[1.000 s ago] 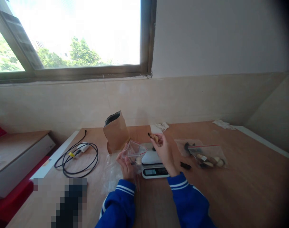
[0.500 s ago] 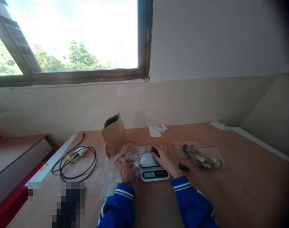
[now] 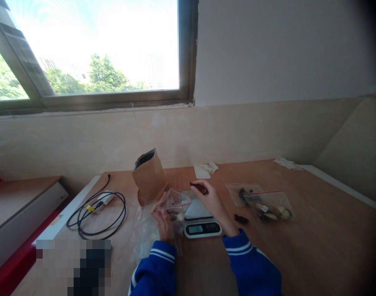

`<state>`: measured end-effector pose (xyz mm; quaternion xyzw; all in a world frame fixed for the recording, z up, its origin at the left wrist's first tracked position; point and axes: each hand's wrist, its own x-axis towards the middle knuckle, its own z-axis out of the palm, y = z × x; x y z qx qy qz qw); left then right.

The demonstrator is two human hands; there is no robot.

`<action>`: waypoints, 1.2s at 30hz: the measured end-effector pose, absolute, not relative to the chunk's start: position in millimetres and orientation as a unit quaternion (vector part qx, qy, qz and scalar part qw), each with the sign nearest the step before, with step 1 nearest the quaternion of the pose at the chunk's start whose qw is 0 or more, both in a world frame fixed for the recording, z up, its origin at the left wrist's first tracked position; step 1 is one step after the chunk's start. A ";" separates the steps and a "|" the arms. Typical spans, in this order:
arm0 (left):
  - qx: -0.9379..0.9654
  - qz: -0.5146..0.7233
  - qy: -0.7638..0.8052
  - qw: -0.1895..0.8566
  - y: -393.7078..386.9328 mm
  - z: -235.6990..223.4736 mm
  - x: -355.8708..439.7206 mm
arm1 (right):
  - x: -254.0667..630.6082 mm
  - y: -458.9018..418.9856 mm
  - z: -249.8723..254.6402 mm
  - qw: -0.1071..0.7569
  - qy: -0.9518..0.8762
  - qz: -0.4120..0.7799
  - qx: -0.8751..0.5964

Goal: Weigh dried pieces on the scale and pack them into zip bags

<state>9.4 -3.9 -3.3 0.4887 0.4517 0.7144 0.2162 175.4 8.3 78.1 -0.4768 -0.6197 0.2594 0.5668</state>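
My left hand (image 3: 163, 220) grips a small clear zip bag (image 3: 175, 202) and holds it open just left of a white kitchen scale (image 3: 200, 220). My right hand (image 3: 213, 202) is raised over the scale's platform and pinches a small dark piece (image 3: 199, 187) between its fingertips, close to the bag's mouth. Both forearms wear blue sleeves with white stripes.
An open brown paper pouch (image 3: 149, 176) stands behind the scale. Another clear bag (image 3: 263, 201) with mixed pieces lies to the right, a dark piece (image 3: 241, 219) beside it. A coiled black cable (image 3: 97, 209) lies on the left of the wooden table (image 3: 314, 246). Crumpled paper (image 3: 206, 168) sits near the wall.
My right hand went down onto the scale's platform and has come up again with a dark piece pinched in its fingers. The left hand kept hold of the bag.
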 end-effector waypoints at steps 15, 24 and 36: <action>0.370 0.750 0.470 0.282 -4.8 13.4 14.3 | 152.8 -40.6 68.1 0.541 -0.630 0.207 -0.517; 0.368 0.770 0.327 0.406 -10.5 3.3 22.4 | 103.6 -57.5 54.9 0.560 -0.604 0.212 -0.526; 0.456 0.740 0.400 0.290 -26.4 19.8 17.5 | 159.2 -66.3 79.6 0.541 -0.685 0.190 -0.450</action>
